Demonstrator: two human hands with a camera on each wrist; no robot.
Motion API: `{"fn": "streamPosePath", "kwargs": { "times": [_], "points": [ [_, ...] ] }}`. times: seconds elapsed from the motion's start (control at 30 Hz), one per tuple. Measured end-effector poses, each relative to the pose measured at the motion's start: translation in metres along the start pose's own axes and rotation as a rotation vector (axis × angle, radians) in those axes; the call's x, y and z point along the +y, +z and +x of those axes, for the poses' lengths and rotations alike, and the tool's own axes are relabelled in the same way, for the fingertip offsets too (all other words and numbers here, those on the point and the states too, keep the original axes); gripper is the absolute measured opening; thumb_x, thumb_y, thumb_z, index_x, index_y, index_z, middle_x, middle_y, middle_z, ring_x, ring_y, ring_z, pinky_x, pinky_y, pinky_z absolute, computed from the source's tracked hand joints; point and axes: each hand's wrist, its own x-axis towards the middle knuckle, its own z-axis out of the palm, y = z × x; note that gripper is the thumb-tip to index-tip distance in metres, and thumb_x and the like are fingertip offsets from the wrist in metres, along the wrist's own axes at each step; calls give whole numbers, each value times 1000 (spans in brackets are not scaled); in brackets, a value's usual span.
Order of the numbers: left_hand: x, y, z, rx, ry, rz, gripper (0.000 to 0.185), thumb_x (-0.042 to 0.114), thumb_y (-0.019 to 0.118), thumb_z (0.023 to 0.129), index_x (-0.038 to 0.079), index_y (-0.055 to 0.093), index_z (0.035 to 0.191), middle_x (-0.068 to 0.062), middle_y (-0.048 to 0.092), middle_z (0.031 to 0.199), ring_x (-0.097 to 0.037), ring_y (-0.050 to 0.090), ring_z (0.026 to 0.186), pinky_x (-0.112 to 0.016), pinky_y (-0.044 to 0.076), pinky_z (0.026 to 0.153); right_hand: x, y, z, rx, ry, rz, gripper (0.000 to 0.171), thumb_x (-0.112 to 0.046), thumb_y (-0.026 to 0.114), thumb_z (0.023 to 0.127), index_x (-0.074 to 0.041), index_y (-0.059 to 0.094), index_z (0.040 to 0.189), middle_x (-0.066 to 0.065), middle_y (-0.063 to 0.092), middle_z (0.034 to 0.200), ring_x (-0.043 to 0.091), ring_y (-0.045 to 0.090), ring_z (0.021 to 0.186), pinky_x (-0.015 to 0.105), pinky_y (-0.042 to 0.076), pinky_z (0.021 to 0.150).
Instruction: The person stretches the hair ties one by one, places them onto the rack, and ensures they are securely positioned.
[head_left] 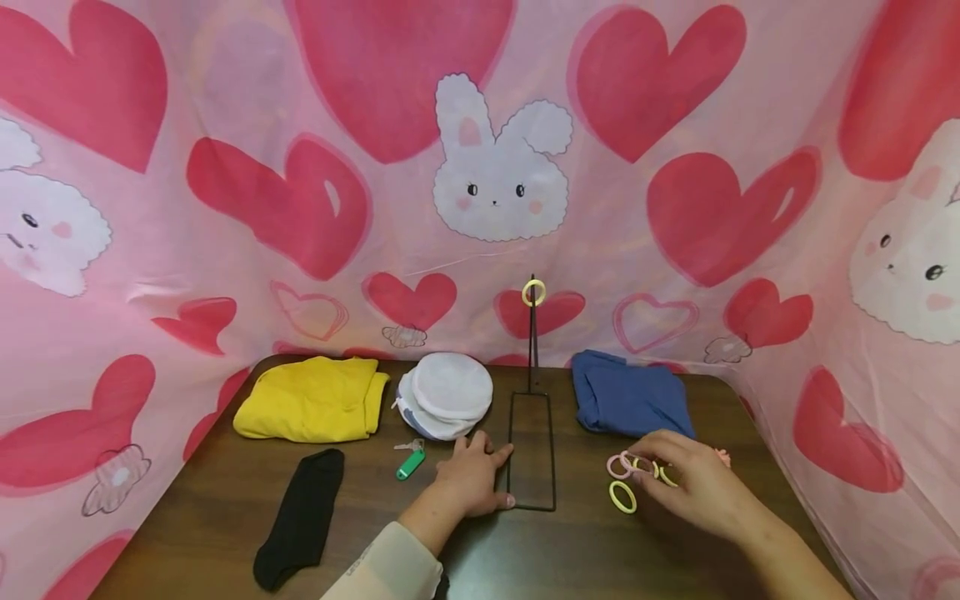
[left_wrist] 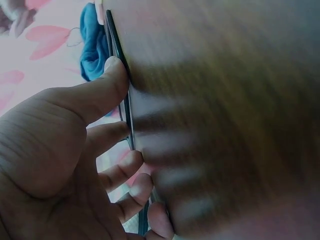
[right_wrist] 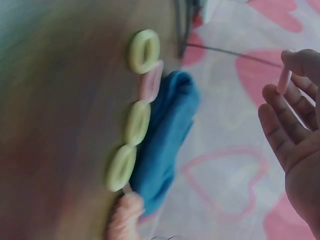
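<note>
On the dark wooden desk [head_left: 225, 500], a black wire stand [head_left: 532, 450] is lying with its rectangular base flat and its thin post rising at the far end, where a yellow hair ring [head_left: 533, 292] is hanging near the top. The left hand [head_left: 472, 479] is resting beside the base with fingers straight and spread, pressing against the left rail of the frame; the left wrist view is showing the thumb [left_wrist: 107, 87] and fingertips touching that rail. The right hand [head_left: 701, 483] is hovering over a cluster of hair rings [head_left: 633, 467], yellow and pink, lying just right of the stand, with another yellow ring [head_left: 622, 497] lying slightly apart toward the near edge. In the right wrist view its fingers [right_wrist: 280, 120] are relaxed, with a pink ring [right_wrist: 284, 80] pinched at the fingertips. Behind the rings a folded blue cloth [head_left: 630, 400] is lying. Farther left are sitting a white mesh pouch [head_left: 446, 404], a yellow cloth [head_left: 311, 400], a black sock [head_left: 300, 517], and a green key tag [head_left: 408, 465].
</note>
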Motion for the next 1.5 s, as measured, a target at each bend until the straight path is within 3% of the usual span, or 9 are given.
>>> {"fn": "streamPosePath", "kwargs": {
  "times": [0.27, 0.43, 0.57, 0.93, 1.13, 1.27, 1.4, 1.5],
  "points": [
    [-1, 0, -1, -6, 7, -10, 81, 59, 80, 83, 34, 51, 155, -6, 46, 139, -31, 43, 122, -63, 51, 76, -26, -7, 50, 98, -121, -27, 43, -7, 87, 74, -19, 75, 114, -8, 68, 112, 7, 64, 96, 14, 46, 88],
    [-1, 0, 0, -10, 1, -8, 81, 60, 80, 83, 36, 51, 154, -6, 46, 138, -31, 42, 122, -62, 51, 76, -42, -9, 80, 142, -207, -23, 25, -27, 80, 92, -15, 76, 113, -5, 70, 111, 11, 66, 97, 16, 48, 90],
    [-1, 0, 0, -11, -11, -9, 81, 60, 81, 82, 36, 52, 154, -5, 46, 136, -30, 43, 121, -62, 51, 76, -57, -12, 103, 200, -294, -13, 30, -38, 66, 101, -12, 77, 111, -1, 71, 109, 14, 68, 95, 18, 51, 87],
    [0, 0, 1, -10, -21, -3, 82, 60, 82, 81, 36, 53, 153, -5, 46, 134, -31, 43, 121, -60, 51, 75, -99, -30, 153, 296, -503, 9, 24, -27, 71, 99, -4, 76, 105, 8, 72, 104, 16, 67, 84, 26, 56, 79],
    [0, 1, 1, -15, -18, 13, 82, 62, 81, 81, 37, 51, 154, -4, 46, 135, -30, 43, 121, -60, 51, 74, -97, -31, 162, 281, -504, -19, 26, -28, 67, 101, -4, 76, 105, 7, 71, 104, 17, 67, 87, 28, 56, 79],
    [1, 0, 1, -11, -15, 15, 82, 62, 81, 81, 37, 52, 154, -4, 46, 135, -30, 43, 120, -60, 51, 74, -87, -27, 166, 240, -447, -24, 28, -30, 66, 101, -5, 77, 109, 6, 71, 105, 16, 66, 88, 29, 56, 79],
    [2, -1, 1, -10, -14, 18, 82, 62, 81, 81, 37, 52, 154, -4, 46, 135, -30, 43, 120, -60, 51, 73, -74, -23, 173, 199, -349, -15, 22, -18, 77, 92, -6, 77, 111, 6, 71, 108, 17, 67, 93, 33, 56, 84],
    [2, -1, 1, -10, -15, 18, 82, 62, 81, 81, 37, 51, 154, -4, 46, 135, -30, 43, 119, -59, 51, 73, -65, -20, 181, 191, -292, -23, 29, -9, 82, 82, -7, 77, 111, 6, 70, 110, 18, 67, 95, 35, 56, 85]
  ]
}}
